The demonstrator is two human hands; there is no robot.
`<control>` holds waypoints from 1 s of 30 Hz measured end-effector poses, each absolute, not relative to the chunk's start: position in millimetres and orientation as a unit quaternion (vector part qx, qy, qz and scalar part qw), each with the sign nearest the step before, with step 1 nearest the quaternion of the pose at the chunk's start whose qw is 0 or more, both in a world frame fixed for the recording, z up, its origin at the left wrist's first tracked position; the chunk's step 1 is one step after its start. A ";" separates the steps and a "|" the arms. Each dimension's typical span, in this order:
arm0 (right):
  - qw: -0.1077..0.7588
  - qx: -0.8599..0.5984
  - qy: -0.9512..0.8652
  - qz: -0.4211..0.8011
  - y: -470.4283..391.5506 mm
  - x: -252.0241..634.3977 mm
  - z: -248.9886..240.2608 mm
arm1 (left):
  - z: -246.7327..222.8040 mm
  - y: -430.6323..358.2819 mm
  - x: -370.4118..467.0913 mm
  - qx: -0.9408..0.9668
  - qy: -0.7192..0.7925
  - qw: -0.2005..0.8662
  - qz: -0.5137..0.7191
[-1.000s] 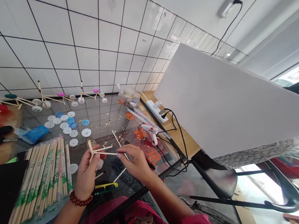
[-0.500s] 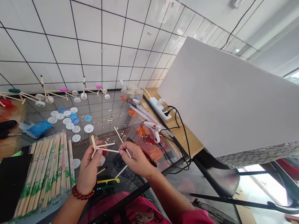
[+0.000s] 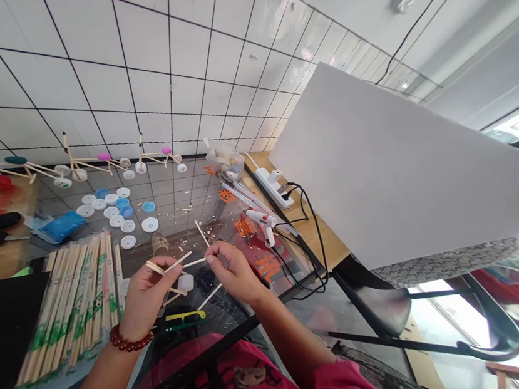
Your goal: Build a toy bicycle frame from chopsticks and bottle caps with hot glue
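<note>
My left hand [image 3: 146,293] is closed in a pinch on a small frame of joined wooden sticks [image 3: 179,262], whose ends point in several directions. My right hand [image 3: 235,274] pinches the far tip of one of the frame's sticks, so both hands hold it above the glass tabletop. Another thin stick [image 3: 202,232] shows just beyond my right fingers; whether they touch it I cannot tell. A white cap [image 3: 185,283] is below the frame, between the hands. Near my left wrist lies a tool with a yellow-green handle [image 3: 185,316], and a loose stick [image 3: 209,296] is beside it.
Bundles of wrapped chopsticks [image 3: 72,306] lie at left. White and blue bottle caps [image 3: 123,202] are scattered behind. Several finished stick models [image 3: 160,153] stand along the wall. A glue gun [image 3: 263,224], its cord and a power strip [image 3: 274,187] are at right, beside a large white board [image 3: 393,165].
My left hand has tilted the frame and moved slightly left and down. The white cap shows more plainly now. My right hand stays at the stick's tip; the view has shifted slightly.
</note>
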State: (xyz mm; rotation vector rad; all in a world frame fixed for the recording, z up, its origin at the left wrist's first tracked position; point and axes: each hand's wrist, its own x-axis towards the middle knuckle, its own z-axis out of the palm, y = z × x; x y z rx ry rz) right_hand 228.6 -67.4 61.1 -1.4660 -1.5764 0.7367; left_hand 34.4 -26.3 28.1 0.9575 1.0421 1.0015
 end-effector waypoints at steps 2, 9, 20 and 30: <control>0.407 -0.609 -0.624 0.273 -75.3 238.9 58.1 | 27.7 -27.1 35.8 0.416 0.462 0.647 0.441; 0.071 -0.799 -0.585 0.117 -123.8 279.9 29.1 | 20.6 -24.6 40.8 0.311 0.470 0.671 0.483; 0.428 -0.608 -0.298 0.599 -132.8 275.7 28.7 | 36.7 -19.8 36.6 0.120 0.394 0.814 0.409; 0.475 -0.478 -0.260 0.692 -133.5 242.1 42.9 | 40.7 -23.7 40.1 0.205 0.467 0.758 0.407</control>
